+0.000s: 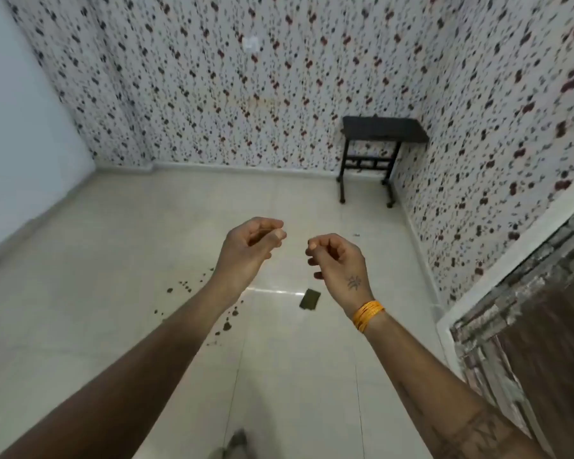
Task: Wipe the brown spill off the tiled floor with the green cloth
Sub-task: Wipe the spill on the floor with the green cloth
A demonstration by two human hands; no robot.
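Observation:
A small folded green cloth (310, 299) lies flat on the cream tiled floor (312, 376), just below and left of my right wrist. The brown spill (226, 325) is a scatter of dark blobs and specks on the tiles, partly hidden under my left forearm, with more specks further left (185, 286). My left hand (251, 248) and my right hand (337, 261) are held up in front of me, well above the floor. The fingers of both are loosely curled and hold nothing. An orange bangle circles my right wrist.
A dark small table (380, 132) stands in the far right corner against the patterned wall. A worn wooden door and its pale frame (497, 270) run along the right. A plain white wall (20, 134) bounds the left. A foot (234, 442) shows at the bottom.

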